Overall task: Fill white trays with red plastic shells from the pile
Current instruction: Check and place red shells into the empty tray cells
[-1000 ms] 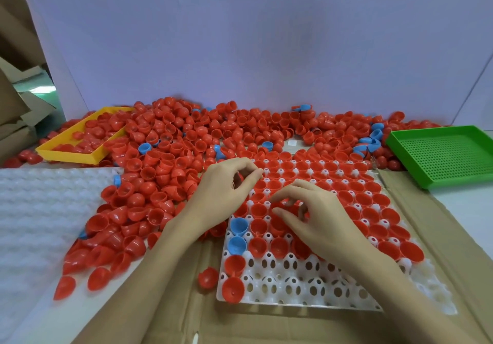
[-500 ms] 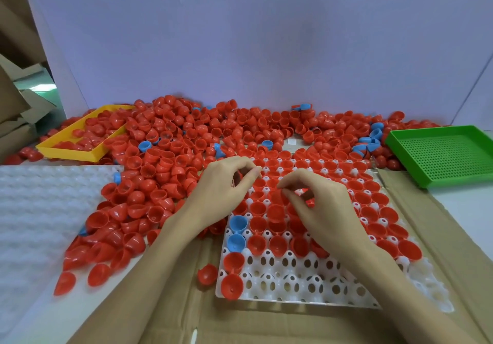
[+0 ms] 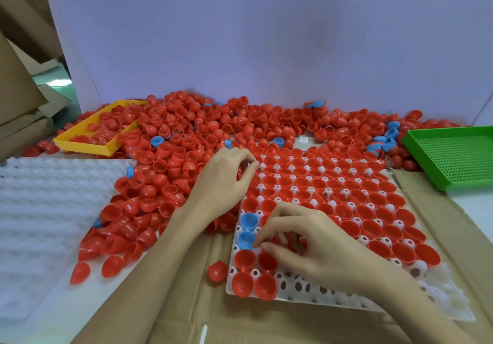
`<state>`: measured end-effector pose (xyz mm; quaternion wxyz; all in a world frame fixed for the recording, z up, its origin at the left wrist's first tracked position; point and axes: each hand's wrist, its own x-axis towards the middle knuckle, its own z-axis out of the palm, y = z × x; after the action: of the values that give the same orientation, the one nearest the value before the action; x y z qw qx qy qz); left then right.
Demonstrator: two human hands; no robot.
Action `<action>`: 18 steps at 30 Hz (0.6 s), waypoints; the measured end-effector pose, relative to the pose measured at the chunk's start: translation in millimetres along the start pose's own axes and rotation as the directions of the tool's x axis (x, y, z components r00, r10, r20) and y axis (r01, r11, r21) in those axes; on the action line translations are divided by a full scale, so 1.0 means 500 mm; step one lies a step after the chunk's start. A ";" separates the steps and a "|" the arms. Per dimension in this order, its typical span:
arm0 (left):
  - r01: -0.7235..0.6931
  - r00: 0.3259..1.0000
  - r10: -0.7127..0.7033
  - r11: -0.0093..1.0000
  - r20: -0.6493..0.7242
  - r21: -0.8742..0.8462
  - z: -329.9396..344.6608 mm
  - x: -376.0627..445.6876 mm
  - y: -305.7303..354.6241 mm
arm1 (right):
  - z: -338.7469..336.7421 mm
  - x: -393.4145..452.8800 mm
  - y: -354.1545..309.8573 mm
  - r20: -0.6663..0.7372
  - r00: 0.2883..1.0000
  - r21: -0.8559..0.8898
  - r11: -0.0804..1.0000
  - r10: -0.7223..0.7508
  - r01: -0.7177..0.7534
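Head view: no legible writing on white tray (image 3: 333, 294) or red shells (image 3: 170, 157).

No text, label, brand or number can be read anywhere in view.

The white tray (image 3: 314, 290) has bare cells only along its near rows and near right corner; every other cell is taken by red shells (image 3: 354, 197) and two blue shells (image 3: 248, 229). The right hand (image 3: 314, 247) covers the near-left cells, and the left hand (image 3: 226, 181) sits at the tray's far left edge. The pile (image 3: 186, 141) blocks the tabletop behind and to the left. A green tray (image 3: 453, 154) stands at the right, a yellow tray (image 3: 88, 143) at far left. Bare cardboard (image 3: 280, 325) lies open in front.
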<state>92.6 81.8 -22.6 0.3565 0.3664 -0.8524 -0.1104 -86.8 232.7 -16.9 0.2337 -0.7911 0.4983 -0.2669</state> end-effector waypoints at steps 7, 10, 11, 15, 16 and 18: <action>0.291 0.956 -0.270 0.856 -0.110 0.427 -0.021 0.010 -0.100 | -0.008 0.002 0.000 -0.113 0.994 0.033 0.999 0.010 -0.006; 0.316 0.928 -0.372 0.822 0.028 0.473 -0.027 0.008 -0.138 | -0.008 0.001 0.007 -0.159 0.987 0.023 1.000 0.024 -0.020; 0.308 0.926 -0.374 0.823 0.047 0.478 -0.027 0.008 -0.143 | -0.008 0.001 0.009 -0.169 0.985 0.028 0.999 0.032 -0.028; 0.313 0.930 -0.367 0.833 0.034 0.457 -0.030 0.013 -0.139 | -0.012 0.001 0.017 -0.191 0.980 0.040 0.998 0.060 -0.053; 0.323 0.927 -0.373 0.837 0.030 0.441 -0.030 0.012 -0.138 | -0.014 0.001 0.019 -0.197 0.978 0.040 0.998 0.064 -0.058; 0.336 0.928 -0.371 0.853 0.012 0.400 -0.032 0.012 -0.138 | -0.016 0.001 0.023 -0.208 0.976 0.041 0.997 0.070 -0.063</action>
<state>138.6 30.0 -38.8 0.2115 0.5752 -0.7900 -0.0179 -99.6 226.8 -18.2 0.2020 -0.7375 0.5416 -0.3492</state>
